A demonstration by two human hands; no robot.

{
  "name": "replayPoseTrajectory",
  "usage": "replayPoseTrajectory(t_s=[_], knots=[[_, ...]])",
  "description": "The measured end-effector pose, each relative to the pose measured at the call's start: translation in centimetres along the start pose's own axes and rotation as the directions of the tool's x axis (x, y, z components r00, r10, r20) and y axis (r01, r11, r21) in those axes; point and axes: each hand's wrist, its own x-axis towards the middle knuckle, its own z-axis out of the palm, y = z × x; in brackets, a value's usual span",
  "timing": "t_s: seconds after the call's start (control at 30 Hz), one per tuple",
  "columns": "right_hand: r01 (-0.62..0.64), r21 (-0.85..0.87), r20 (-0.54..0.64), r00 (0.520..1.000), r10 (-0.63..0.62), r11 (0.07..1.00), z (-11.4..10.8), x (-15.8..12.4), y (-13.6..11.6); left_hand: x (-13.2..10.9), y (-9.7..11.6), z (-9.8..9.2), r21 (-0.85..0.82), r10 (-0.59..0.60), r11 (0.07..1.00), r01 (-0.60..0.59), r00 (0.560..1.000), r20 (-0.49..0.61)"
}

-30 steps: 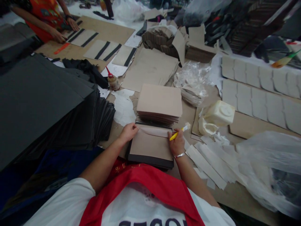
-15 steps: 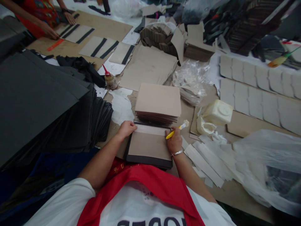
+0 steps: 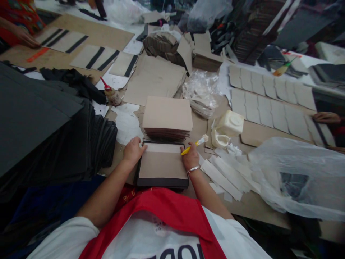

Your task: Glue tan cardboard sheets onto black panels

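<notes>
A brown card panel (image 3: 161, 164) lies on a stack of black boards (image 3: 161, 182) right in front of me, with a pale strip (image 3: 163, 148) along its far edge. My left hand (image 3: 132, 151) is curled and presses on the panel's far left corner. My right hand (image 3: 190, 158) rests at the far right corner and grips a yellow-handled glue brush (image 3: 193, 145), bristles pointing away to the right. Just beyond stands a stack of brown cards (image 3: 167, 117).
A tall pile of black sheets (image 3: 45, 122) fills the left. A white glue tub (image 3: 229, 126), loose white strips (image 3: 229, 172) and a clear plastic bag (image 3: 296, 176) lie to the right. A glue bottle (image 3: 111, 94) stands farther back. Another person's hand (image 3: 25, 37) works at far left; another hand (image 3: 326, 117) at right.
The pale strip, lifted in a curve a second ago, now lies flat along the panel's far edge. Both hands stay at its corners. The view has shifted to the right.
</notes>
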Motion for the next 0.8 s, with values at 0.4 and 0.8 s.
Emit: replayPoseTrajectory(t_s=[0.4,0.8], knots=[[0.522,0.052,0.162,0.837,-0.523,0.851,-0.8,-4.0,-2.0,-5.2,4.5,5.1,0.121,0.490,0.843,-0.523,0.842,0.226],[0.481,0.273,-0.098,0.876,-0.473,0.833,-3.3,-3.3,-3.3,-16.3,-5.7,-16.7,0.086,0.436,0.894,-0.440,0.809,-0.394]])
